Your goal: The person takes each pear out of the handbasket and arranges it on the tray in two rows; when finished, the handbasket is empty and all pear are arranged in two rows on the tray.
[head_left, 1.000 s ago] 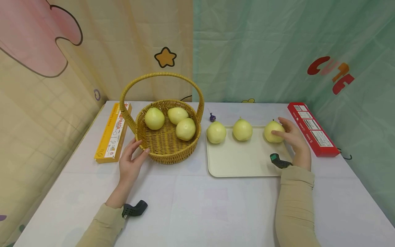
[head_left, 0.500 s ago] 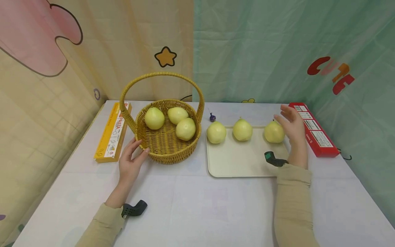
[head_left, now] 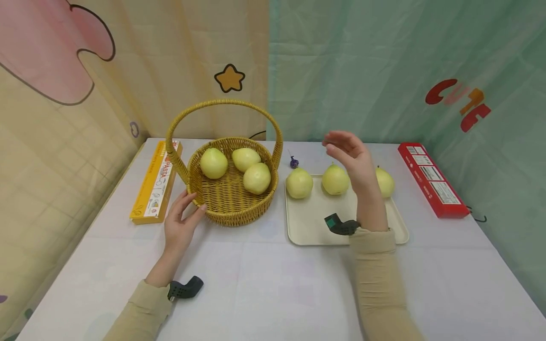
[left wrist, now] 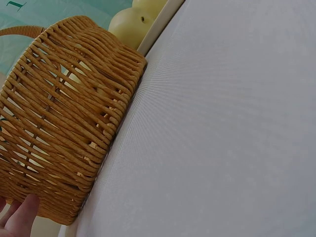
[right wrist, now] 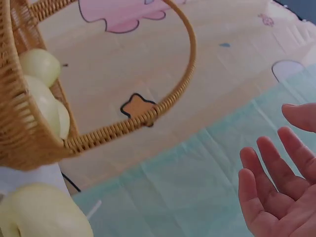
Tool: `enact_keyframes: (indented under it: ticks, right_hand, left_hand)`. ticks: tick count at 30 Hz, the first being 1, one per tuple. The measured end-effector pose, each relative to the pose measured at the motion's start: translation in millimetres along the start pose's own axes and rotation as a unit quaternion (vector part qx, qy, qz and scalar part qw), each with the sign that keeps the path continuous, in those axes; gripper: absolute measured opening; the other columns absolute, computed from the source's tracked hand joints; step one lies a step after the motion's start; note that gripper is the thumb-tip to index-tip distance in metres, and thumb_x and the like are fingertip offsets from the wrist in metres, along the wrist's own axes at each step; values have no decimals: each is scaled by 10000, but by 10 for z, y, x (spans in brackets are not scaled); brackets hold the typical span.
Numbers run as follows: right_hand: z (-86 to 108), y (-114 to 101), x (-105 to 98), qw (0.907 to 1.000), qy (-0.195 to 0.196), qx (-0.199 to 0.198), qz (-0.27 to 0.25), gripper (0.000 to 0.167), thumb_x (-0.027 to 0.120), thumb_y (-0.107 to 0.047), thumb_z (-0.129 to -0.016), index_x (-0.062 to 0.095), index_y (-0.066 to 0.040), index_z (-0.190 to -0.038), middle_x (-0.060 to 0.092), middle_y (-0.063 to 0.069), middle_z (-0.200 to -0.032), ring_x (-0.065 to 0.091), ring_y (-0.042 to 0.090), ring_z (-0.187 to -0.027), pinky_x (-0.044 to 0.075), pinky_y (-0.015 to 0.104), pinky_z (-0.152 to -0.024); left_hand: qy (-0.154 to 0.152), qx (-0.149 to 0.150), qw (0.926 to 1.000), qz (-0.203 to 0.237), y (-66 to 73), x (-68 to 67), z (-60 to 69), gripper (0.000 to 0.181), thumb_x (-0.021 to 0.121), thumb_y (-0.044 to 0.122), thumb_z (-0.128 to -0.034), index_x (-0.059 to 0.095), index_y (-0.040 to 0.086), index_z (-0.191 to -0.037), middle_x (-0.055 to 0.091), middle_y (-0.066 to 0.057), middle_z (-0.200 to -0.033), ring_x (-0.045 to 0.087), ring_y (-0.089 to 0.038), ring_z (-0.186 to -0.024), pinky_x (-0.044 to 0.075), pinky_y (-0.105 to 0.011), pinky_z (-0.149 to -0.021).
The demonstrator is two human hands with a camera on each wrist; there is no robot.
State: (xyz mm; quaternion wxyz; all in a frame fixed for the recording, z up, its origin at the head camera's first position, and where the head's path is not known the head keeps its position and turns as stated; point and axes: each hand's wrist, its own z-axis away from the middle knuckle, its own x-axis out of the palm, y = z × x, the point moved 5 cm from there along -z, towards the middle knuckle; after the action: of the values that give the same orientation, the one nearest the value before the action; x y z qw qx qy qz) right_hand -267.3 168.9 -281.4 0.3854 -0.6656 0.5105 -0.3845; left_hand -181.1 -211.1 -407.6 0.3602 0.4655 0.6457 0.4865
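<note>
A woven basket [head_left: 236, 218] with a tall arched handle holds three pale yellow-green pears [head_left: 213, 164]. The fingers and thumb of my left hand [head_left: 178, 229] rest spread against its near left side. In the left wrist view, fingertips [left wrist: 23, 216] touch the weave. On a cream tray [head_left: 317, 222], three more pears [head_left: 299, 183] stand in a row along the back. My right hand [head_left: 356, 163] is raised over the tray's right half with nothing in it, partly covering the right pear [head_left: 386, 183]. Loosely bent fingers [right wrist: 276, 168] show in the right wrist view.
Left of the basket lies a yellow pasta box [head_left: 155, 189]. A red box [head_left: 432, 180] lies right of the tray. Behind the tray's left corner is a small purple object [head_left: 294, 162]. A curtain [head_left: 332, 71] hangs behind the white-covered table [head_left: 264, 284].
My right hand has let go of the right pear, risen and moved left over the tray. That pear stays on the tray. My left hand has not moved from the basket.
</note>
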Motion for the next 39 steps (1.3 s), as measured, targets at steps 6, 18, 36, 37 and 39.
enact_keyframes:
  ticks: [6, 18, 36, 37, 39]
  right_hand:
    - [-83, 208, 508, 9953, -656, 640, 304, 340, 633, -65, -893, 557, -35, -1222, 582, 112, -1203, 564, 218, -1112, 458, 320, -988]
    - [-148, 689, 1109, 9863, -1088, 995, 735, 412, 659, -71, -870, 532, 5, -1254, 535, 182, -1263, 514, 278, -1151, 460, 362, -983]
    - [-125, 1021, 1298, 9511, -1483, 1061, 2493, 480, 725, -188, -826, 544, -118, -1266, 486, 43, -1348, 395, 202, -1279, 339, 338, -1087]
    - [-122, 1020, 1301, 9497, -1505, 1062, 2531, 485, 727, -191, -824, 542, -121, -1267, 481, 41, -1351, 385, 198, -1287, 330, 342, -1092]
    - [-121, 1013, 1310, 9466, -1578, 1039, 2611, 489, 728, -192, -823, 541, -118, -1268, 473, 50, -1360, 371, 203, -1300, 313, 347, -1103]
  left_hand:
    - [19, 1, 10000, 32, -12, -9, -7, 398, 635, -41, -857, 526, -101, -1234, 370, -97, -1438, 373, -266, -1295, 486, -124, -864]
    - [5, 14, 10000, 21, -24, -4, -1, 399, 632, -37, -860, 523, -99, -1238, 369, -90, -1440, 373, -265, -1295, 484, -130, -874]
    - [-26, -33, 9999, 97, -17, -7, -1, 400, 633, -33, -862, 528, -87, -1244, 367, -80, -1442, 376, -254, -1294, 479, -151, -895]
    - [-30, -48, 9999, 90, -15, -6, 1, 401, 633, -30, -862, 528, -85, -1245, 366, -76, -1443, 375, -252, -1295, 478, -150, -895]
    - [-36, -56, 10000, 66, -9, -4, 2, 402, 634, -25, -864, 528, -82, -1248, 365, -71, -1445, 374, -249, -1297, 477, -149, -896]
